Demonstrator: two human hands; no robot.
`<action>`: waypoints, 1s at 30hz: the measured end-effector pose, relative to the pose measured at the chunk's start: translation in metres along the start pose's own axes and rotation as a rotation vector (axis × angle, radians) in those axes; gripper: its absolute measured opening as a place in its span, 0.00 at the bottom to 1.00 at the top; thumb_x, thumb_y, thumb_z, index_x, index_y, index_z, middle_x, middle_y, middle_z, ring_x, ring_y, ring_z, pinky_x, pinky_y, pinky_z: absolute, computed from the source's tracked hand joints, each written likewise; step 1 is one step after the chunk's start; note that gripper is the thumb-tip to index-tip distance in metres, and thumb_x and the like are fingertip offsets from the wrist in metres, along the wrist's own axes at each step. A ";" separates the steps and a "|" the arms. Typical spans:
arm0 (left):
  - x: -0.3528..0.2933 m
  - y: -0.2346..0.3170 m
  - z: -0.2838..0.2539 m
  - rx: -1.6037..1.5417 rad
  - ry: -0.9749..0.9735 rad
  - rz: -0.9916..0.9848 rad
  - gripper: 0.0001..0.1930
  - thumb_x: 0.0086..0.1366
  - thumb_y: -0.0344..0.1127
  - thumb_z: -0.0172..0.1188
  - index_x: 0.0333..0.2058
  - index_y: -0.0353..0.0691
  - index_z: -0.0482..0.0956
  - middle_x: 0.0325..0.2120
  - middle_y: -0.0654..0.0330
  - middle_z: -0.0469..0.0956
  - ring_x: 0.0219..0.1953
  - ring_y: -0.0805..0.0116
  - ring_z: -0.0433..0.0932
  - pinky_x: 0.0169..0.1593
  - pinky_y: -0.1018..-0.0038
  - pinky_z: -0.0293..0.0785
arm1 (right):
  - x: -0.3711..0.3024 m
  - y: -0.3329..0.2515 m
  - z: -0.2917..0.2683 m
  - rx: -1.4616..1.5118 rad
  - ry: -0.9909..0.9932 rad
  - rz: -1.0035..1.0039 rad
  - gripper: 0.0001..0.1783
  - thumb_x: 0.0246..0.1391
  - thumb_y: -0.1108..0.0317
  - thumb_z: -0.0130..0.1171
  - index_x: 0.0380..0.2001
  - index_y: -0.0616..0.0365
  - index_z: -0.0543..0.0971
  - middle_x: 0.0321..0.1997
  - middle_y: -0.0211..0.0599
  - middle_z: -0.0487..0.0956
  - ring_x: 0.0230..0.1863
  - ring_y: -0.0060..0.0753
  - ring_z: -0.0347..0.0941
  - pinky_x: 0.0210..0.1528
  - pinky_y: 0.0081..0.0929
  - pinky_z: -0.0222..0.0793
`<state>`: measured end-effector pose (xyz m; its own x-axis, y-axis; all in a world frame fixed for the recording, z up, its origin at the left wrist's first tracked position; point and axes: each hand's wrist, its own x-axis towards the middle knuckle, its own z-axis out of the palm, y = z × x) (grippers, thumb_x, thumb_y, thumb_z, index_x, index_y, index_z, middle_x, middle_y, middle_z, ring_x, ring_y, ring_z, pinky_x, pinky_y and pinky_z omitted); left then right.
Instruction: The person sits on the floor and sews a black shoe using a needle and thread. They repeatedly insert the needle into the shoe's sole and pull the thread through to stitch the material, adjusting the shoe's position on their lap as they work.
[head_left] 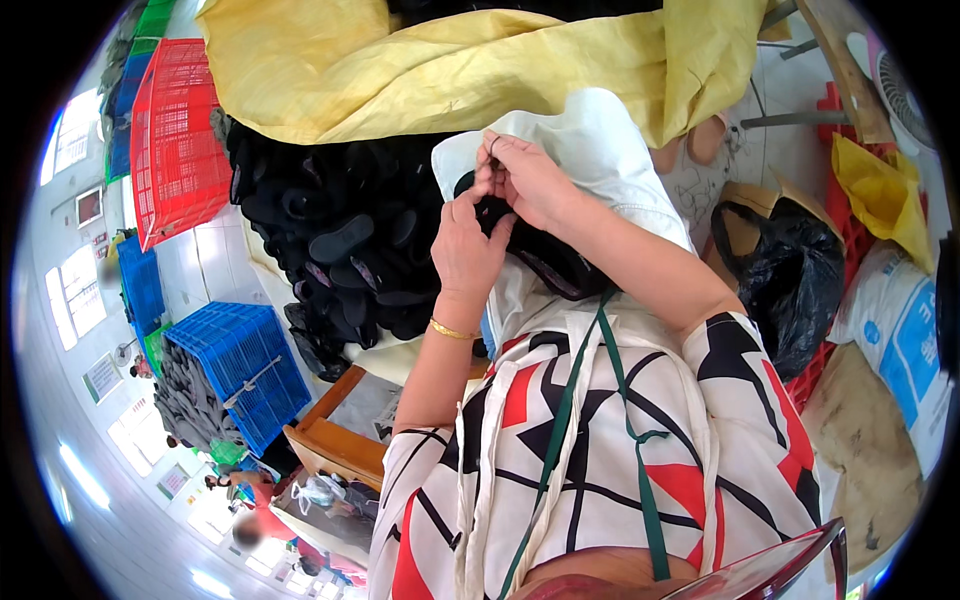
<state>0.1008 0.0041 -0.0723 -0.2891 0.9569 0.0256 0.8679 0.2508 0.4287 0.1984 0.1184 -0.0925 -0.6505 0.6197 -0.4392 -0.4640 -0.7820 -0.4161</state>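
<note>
Over my lap, both hands are closed on a black fabric shoe (560, 266). My left hand (468, 243) grips its far end from the left, thumb and fingers pressed together. From the right, my right hand (530, 182) pinches close to the left fingertips. Whether a thread or small tool sits between those fingers is too small to tell. Beneath the shoe, a white cloth (590, 135) covers my lap. Just left of my hands lies a big pile of similar black shoes (345, 240), some with their soles showing.
A yellow sheet (480, 75) lies beyond the pile. On the left stand a red crate (180, 140) and a blue crate (265, 370), near a wooden drawer (335, 430). To the right are a black plastic bag (790, 270), a white-and-blue sack (895, 320) and a fan (900, 95).
</note>
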 end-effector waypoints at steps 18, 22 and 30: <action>-0.002 -0.003 0.019 -0.223 -0.219 0.400 0.21 0.51 0.25 0.61 0.46 0.48 0.80 0.32 0.59 0.80 0.33 0.55 0.81 0.36 0.64 0.79 | -0.124 0.000 -0.018 -0.415 0.010 -0.256 0.15 0.73 0.61 0.45 0.31 0.54 0.71 0.27 0.22 0.68 0.29 0.15 0.59 0.34 0.15 0.59; 0.002 0.001 0.019 -0.458 -0.404 0.275 0.21 0.53 0.24 0.62 0.48 0.43 0.80 0.31 0.56 0.78 0.35 0.57 0.79 0.40 0.69 0.76 | -0.125 -0.013 -0.043 -0.931 0.103 -0.596 0.12 0.70 0.65 0.52 0.32 0.59 0.75 0.30 0.30 0.75 0.33 0.24 0.71 0.39 0.25 0.69; 0.014 0.039 0.005 -0.410 -0.615 -0.100 0.12 0.61 0.39 0.65 0.29 0.33 0.82 0.20 0.47 0.78 0.23 0.51 0.78 0.30 0.66 0.73 | -0.139 -0.030 -0.037 -1.518 -0.161 -0.851 0.04 0.52 0.74 0.63 0.32 0.57 0.78 0.28 0.38 0.78 0.32 0.47 0.75 0.35 0.35 0.73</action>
<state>0.1329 0.0276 -0.0595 0.0237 0.8718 -0.4894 0.5945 0.3812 0.7080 0.3250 0.0582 -0.0483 -0.6375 0.7028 0.3158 0.1862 0.5383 -0.8219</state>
